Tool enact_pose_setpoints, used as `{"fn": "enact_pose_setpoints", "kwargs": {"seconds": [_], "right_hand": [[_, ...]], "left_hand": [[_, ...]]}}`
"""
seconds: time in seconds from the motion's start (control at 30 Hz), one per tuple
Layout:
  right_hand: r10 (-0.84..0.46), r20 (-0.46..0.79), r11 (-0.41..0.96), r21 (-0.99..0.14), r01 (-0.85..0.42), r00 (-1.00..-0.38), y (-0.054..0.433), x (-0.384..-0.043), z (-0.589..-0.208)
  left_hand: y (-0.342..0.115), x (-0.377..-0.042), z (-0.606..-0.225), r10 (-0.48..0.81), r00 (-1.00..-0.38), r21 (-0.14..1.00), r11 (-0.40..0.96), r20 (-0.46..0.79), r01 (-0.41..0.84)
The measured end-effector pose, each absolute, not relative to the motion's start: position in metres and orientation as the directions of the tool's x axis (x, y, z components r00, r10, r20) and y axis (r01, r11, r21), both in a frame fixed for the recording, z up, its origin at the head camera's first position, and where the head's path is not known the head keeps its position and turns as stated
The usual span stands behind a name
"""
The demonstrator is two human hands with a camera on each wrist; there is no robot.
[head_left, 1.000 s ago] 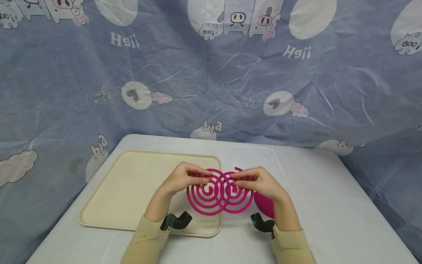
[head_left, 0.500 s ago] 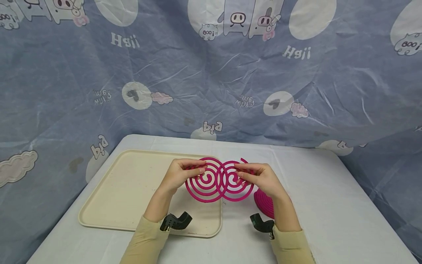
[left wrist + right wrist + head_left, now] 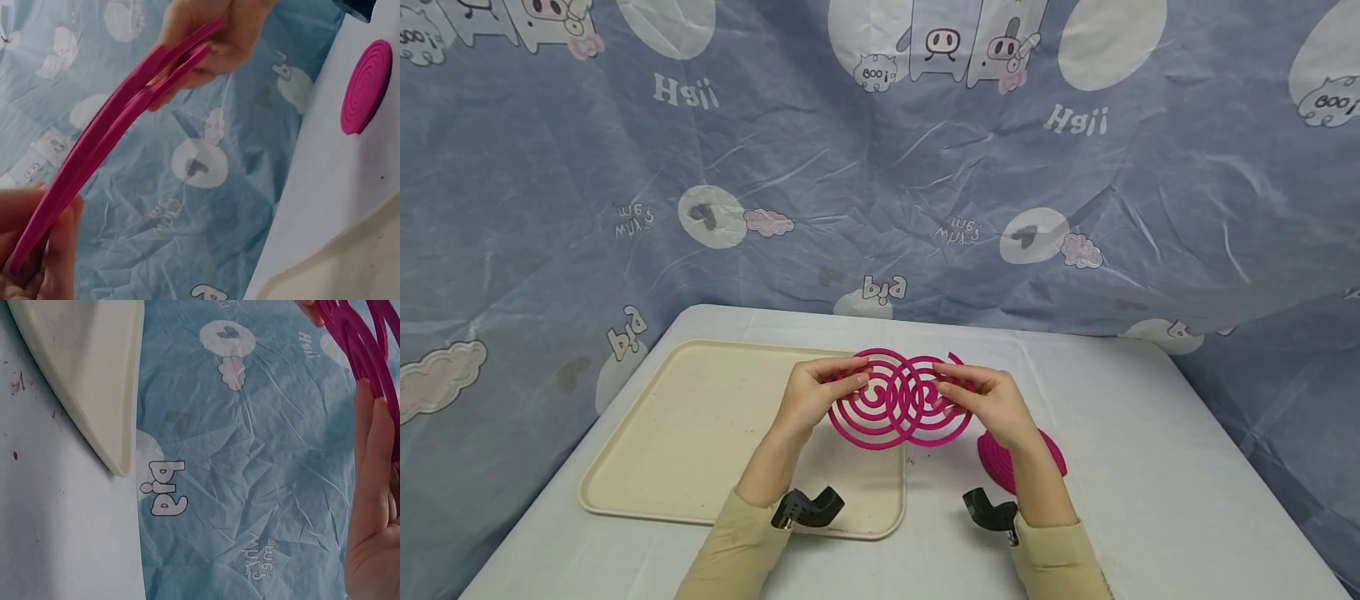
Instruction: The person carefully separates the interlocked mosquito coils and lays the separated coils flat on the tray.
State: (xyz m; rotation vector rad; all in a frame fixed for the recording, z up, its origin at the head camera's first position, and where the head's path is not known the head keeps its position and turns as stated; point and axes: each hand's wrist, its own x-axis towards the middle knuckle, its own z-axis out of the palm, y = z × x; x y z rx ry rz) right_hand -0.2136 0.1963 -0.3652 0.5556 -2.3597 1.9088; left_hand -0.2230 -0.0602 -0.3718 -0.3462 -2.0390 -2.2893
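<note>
Two magenta mosquito coils are held up in the air, their open spirals overlapping in the middle. My left hand pinches the outer side of the left coil between thumb and fingers. On the other side, my right hand pinches the right coil, whose loose outer end sticks up at the top. Edge-on in the left wrist view, the held coils lie close together, with a narrow gap towards the right hand. A tightly wound magenta coil lies on the table, partly hidden by my right forearm.
A cream tray lies on the left of the white-covered table, its right edge below the held coils. Small magenta crumbs dot the cloth near the tray. A blue printed curtain hangs behind. Black camera mounts sit at both wrists.
Both hands have lifted the coils off the lower position. The coils drew slightly apart, then came back to overlap more. My right forearm shifted left, uncovering more of the coil on the table.
</note>
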Motion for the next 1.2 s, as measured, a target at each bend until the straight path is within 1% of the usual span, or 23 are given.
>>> {"fn": "enact_pose_setpoints", "kwargs": {"seconds": [0.1,0.23,0.3,0.37,0.43,0.5,0.53,0.63,0.73,0.83,0.9,0.97,1.13,1.2], "right_hand": [[-0.155,0.297,0.111,-0.942,-0.316,-0.942,0.192,-0.214,-0.367],[0.003,0.338,0.023,-0.941,-0.338,-0.941,0.181,-0.213,-0.37],[0.066,0.361,-0.009,-0.932,-0.363,-0.93,0.176,-0.214,-0.372],[0.084,0.384,-0.017,-0.922,-0.386,-0.92,0.174,-0.214,-0.372],[0.041,0.393,-0.001,-0.919,-0.394,-0.919,0.177,-0.214,-0.372],[-0.07,0.397,0.033,-0.916,-0.4,-0.915,0.186,-0.213,-0.37],[-0.144,0.395,0.056,-0.912,-0.406,-0.907,0.191,-0.213,-0.368],[-0.365,0.357,0.126,-0.896,-0.425,-0.86,0.206,-0.211,-0.365],[-0.54,0.287,0.155,-0.89,-0.429,-0.791,0.216,-0.21,-0.363],[-0.637,0.226,0.157,-0.898,-0.41,-0.737,0.218,-0.211,-0.362],[-0.65,0.213,0.165,-0.897,-0.409,-0.729,0.217,-0.211,-0.362],[-0.631,0.211,0.181,-0.896,-0.406,-0.746,0.216,-0.211,-0.362],[-0.499,0.229,0.249,-0.886,-0.391,-0.836,0.211,-0.209,-0.361],[-0.44,0.243,0.246,-0.893,-0.377,-0.865,0.209,-0.209,-0.361]], "left_hand": [[-0.054,-0.223,-0.373,-0.003,-0.975,0.963,-0.151,0.224,0.222],[-0.045,-0.221,-0.374,-0.141,-0.961,0.939,-0.222,0.237,0.264],[-0.043,-0.221,-0.375,-0.167,-0.957,0.925,-0.26,0.239,0.277],[-0.045,-0.222,-0.375,-0.149,-0.955,0.916,-0.281,0.255,0.288],[-0.051,-0.223,-0.375,-0.074,-0.957,0.92,-0.263,0.282,0.291],[-0.06,-0.224,-0.374,0.065,-0.947,0.927,-0.236,0.316,0.293],[-0.065,-0.225,-0.374,0.15,-0.931,0.931,-0.211,0.332,0.298],[-0.075,-0.226,-0.372,0.403,-0.849,0.94,-0.134,0.341,0.313],[-0.081,-0.227,-0.373,0.587,-0.75,0.942,-0.066,0.304,0.33],[-0.082,-0.228,-0.375,0.691,-0.673,0.941,-0.027,0.262,0.337],[-0.082,-0.228,-0.376,0.715,-0.654,0.943,-0.021,0.247,0.333],[-0.082,-0.228,-0.375,0.699,-0.673,0.947,-0.019,0.243,0.321],[-0.081,-0.226,-0.372,0.56,-0.783,0.949,-0.018,0.27,0.315],[-0.08,-0.225,-0.371,0.494,-0.823,0.948,-0.012,0.281,0.317]]}}
